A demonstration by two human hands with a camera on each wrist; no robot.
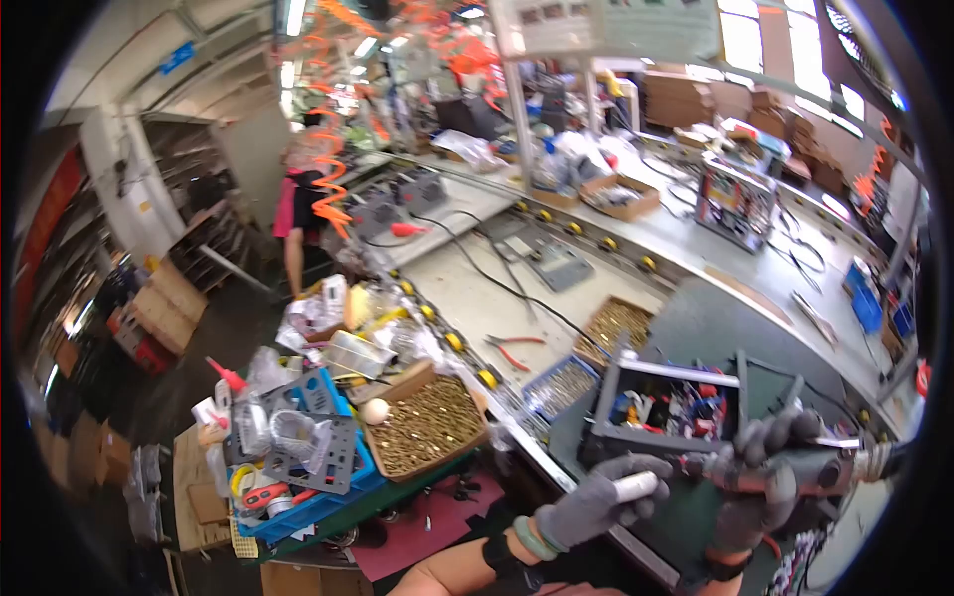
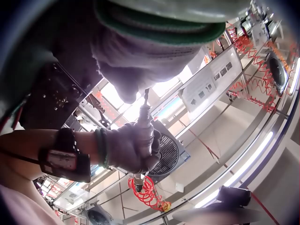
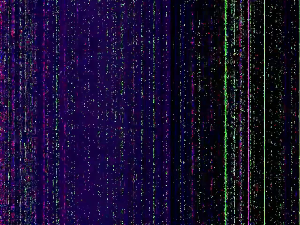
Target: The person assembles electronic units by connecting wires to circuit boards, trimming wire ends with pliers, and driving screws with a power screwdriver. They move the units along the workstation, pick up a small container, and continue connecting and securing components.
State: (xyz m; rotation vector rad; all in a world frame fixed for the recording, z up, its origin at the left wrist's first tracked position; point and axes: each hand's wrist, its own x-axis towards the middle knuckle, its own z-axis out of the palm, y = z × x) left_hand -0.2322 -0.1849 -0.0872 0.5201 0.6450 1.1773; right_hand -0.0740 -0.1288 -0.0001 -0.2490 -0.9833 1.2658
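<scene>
My right hand (image 1: 757, 509), in a grey glove, grips a power screwdriver (image 1: 820, 471) held level, its bit end pointing left. My left hand (image 1: 602, 499), also gloved, has its fingertips right at the bit; a white covering shows on one digit. In the left wrist view the slim bit (image 2: 146, 96) reaches up to the left hand's fingers; I cannot tell what they pinch. Just beyond the hands sits an open metal case (image 1: 678, 369) with coloured wires and parts inside. The right wrist view is only noise.
A box of brass-coloured screws (image 1: 427, 427) and a cluttered blue crate (image 1: 363, 467) stand at left. Near the case lie red-handled pliers (image 1: 514, 360), a small screw box (image 1: 618, 326) and a blue tray (image 1: 561, 385). Another opened unit (image 1: 733, 204) stands on the far bench.
</scene>
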